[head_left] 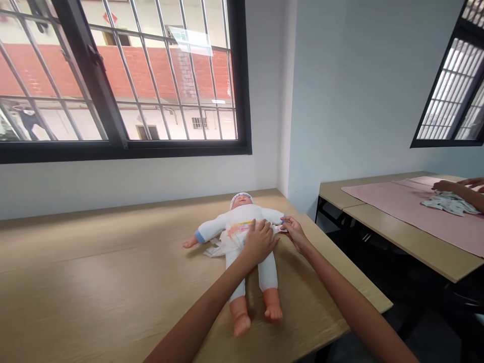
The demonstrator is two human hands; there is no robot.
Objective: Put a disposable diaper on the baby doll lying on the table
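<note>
A baby doll [221, 222] in a white suit with blue cuffs and a patterned cap lies on its back, its bare feet toward me. Around its hips is a white diaper [236, 233] with a coloured print at the waist; one side flap spreads out on the left. My left hand [260, 241] lies over the front of the diaper, palm down with its fingers stretched out. At the doll's hip on the right, my right hand [295, 233] pinches the diaper's side tab between thumb and fingers.
The doll lies on a wooden table [113, 282] against the wall under a barred window [162, 75]. Across a gap at the right, a second table bears a pink mat [401, 201]. Another person's hands [449, 187] hold a patterned cloth [449, 203] there.
</note>
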